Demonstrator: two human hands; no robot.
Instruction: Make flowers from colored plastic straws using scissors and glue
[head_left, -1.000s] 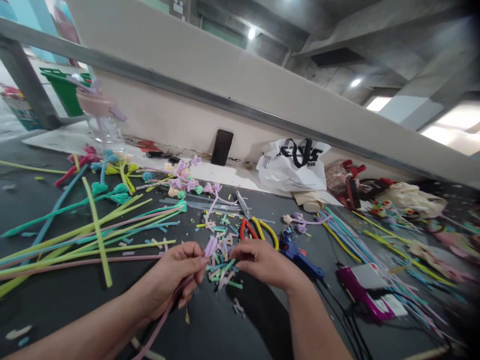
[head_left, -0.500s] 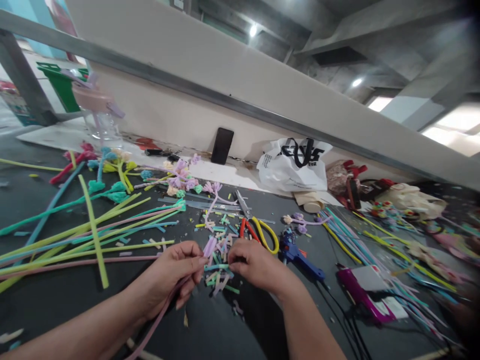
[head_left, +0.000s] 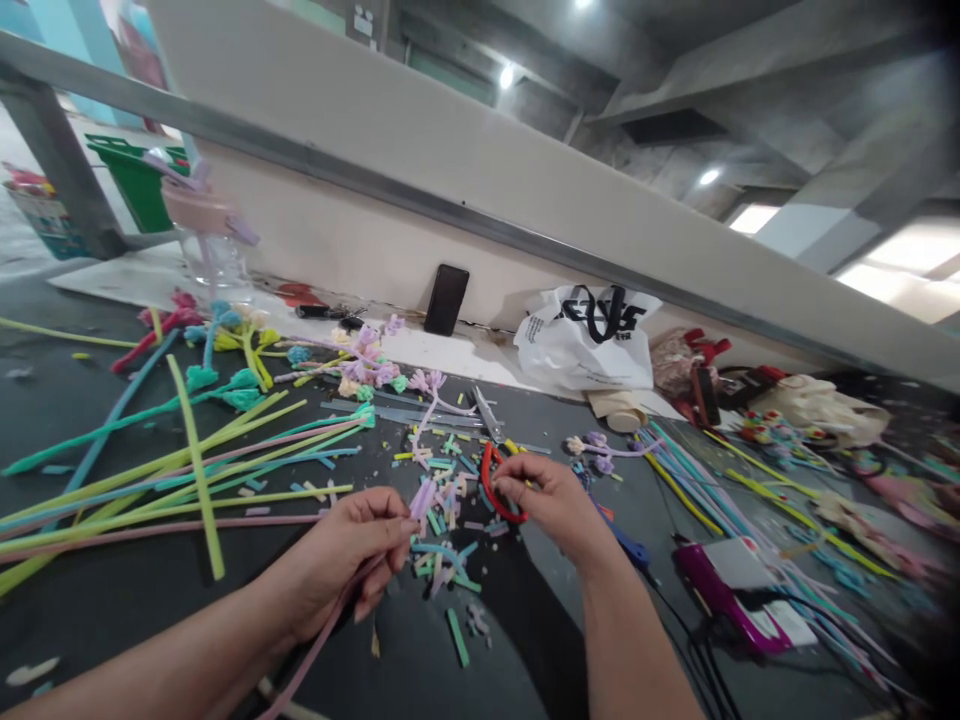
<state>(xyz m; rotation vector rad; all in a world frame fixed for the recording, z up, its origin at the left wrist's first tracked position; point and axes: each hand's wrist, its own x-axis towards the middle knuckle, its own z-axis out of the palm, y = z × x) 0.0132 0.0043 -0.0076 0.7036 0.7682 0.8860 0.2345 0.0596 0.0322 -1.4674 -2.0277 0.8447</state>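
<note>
My left hand [head_left: 349, 560] pinches a pale purple straw [head_left: 422, 497] near its frayed, fanned-out end; the straw's stem runs back under my wrist. My right hand [head_left: 551, 500] has its fingers on the red and yellow handles of the scissors [head_left: 495, 470], whose blades point away toward the wall. Between the two hands lies a heap of short cut straw pieces [head_left: 446, 525] in green, purple and pink on the dark table [head_left: 112, 610].
Long straws [head_left: 187, 470] fan across the left. Finished straw flowers [head_left: 360, 360] lie further back. A blue glue gun [head_left: 626, 545], a purple box [head_left: 739, 585], a black phone [head_left: 445, 298] against the wall, a white bag [head_left: 589, 335] and a bottle [head_left: 210, 240] surround the work area.
My right hand left the pile of cut pieces, moved away and right, and took hold of the scissors' handles. My left hand kept the purple straw almost still.
</note>
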